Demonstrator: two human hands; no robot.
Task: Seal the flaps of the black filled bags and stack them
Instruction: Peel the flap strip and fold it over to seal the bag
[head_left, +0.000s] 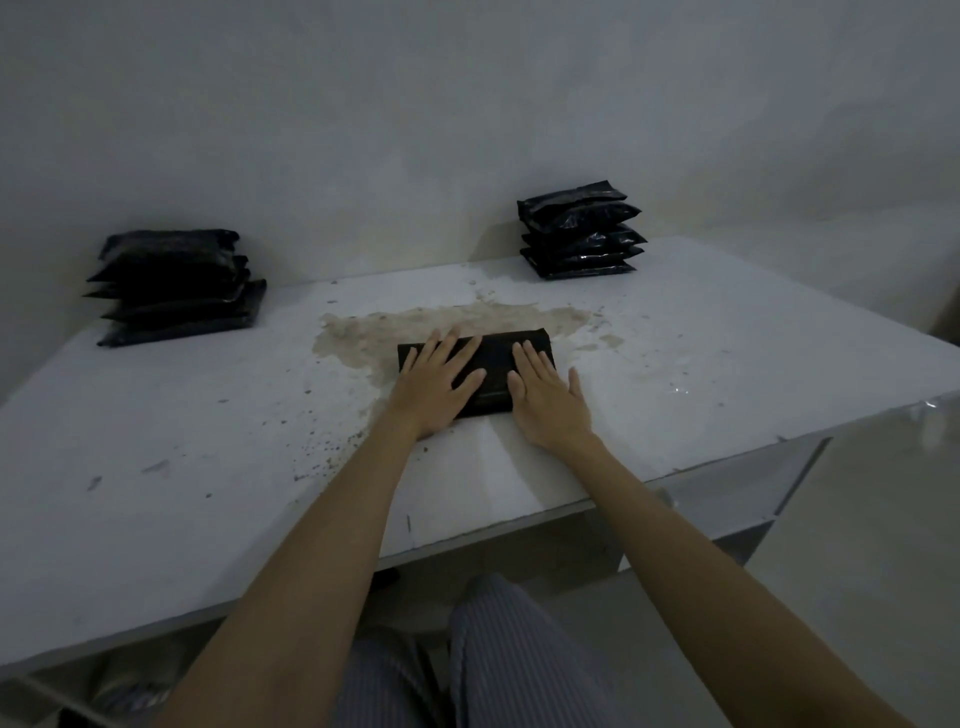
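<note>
A black filled bag (493, 364) lies flat in the middle of the white table (727, 364). My left hand (434, 387) presses on its left half with straight, spread fingers. My right hand (548, 400) lies flat on its right half, fingers straight and pointing away from me. At the back left stands a stack of several black bags (174, 286). Another stack of several black bags (582, 231) stands at the back right against the wall.
A brownish stain (415, 325) spreads over the tabletop behind and left of the bag, with dark specks toward the front edge. The table's right edge drops to a pale floor (857, 545). A grey wall closes the back.
</note>
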